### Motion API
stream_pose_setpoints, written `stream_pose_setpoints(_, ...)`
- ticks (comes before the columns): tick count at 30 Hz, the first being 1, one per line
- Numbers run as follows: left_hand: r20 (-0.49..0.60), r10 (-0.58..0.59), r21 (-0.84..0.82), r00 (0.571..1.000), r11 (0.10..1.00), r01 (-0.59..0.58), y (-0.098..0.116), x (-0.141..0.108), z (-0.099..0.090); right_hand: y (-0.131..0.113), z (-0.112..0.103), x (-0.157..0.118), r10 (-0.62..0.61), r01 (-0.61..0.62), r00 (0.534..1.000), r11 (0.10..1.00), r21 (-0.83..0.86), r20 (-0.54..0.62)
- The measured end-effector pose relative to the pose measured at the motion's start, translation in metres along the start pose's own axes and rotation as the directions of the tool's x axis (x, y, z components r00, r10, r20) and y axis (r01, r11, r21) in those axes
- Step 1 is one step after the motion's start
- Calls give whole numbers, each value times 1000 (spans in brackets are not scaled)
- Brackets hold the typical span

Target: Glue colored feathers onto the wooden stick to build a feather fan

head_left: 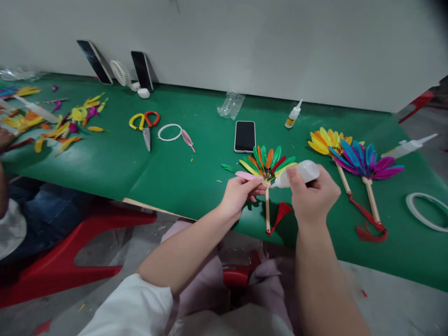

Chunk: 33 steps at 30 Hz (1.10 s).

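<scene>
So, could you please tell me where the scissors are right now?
In the head view, the scissors lie on the green tabletop, left of centre, just left of a white ring and well to the left of the left hand.

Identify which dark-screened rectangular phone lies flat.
The white-edged phone on the green tabletop, just beyond the green-and-orange feather fan; the leftmost phone and the middle phone stand propped by the pale flat wall.

A pale wall [280,51] spanned the frame's top behind a long green table [189,182], with red stools [52,270] at lower left and bottom centre on grey floor [388,303].
</scene>
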<state>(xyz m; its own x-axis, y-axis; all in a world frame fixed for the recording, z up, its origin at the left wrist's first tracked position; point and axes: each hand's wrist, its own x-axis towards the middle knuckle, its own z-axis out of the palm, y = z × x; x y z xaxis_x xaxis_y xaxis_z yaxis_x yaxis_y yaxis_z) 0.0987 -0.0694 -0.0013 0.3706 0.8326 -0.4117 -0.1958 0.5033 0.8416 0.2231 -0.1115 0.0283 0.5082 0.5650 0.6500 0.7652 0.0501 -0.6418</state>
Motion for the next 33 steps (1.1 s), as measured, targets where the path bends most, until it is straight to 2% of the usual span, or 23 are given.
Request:
stream_pose_setpoints(8, 6, 10, -13, 1000, 1000, -10, 1, 0, 0, 0, 2, 0, 22, -19, 998, 998, 58, -56)
stream_pose_setpoints(17, 2, 4, 14, 1000, 1000, -4, 0, 1, 0, 0, 2, 0, 79, -72, 995, 991, 111, -65)
stream_pose_setpoints(28, -1, -3, 3, 1000, 1000, 3, 1, 1, 1, 0, 2, 1, 83, -77, 994, 993, 89, -65)
stream_pose_setpoints(33, 4, 16, 10, 1000, 1000, -16, -1, 2, -1, -1, 3, 2, 129, -122, 989, 988, 94, -73)
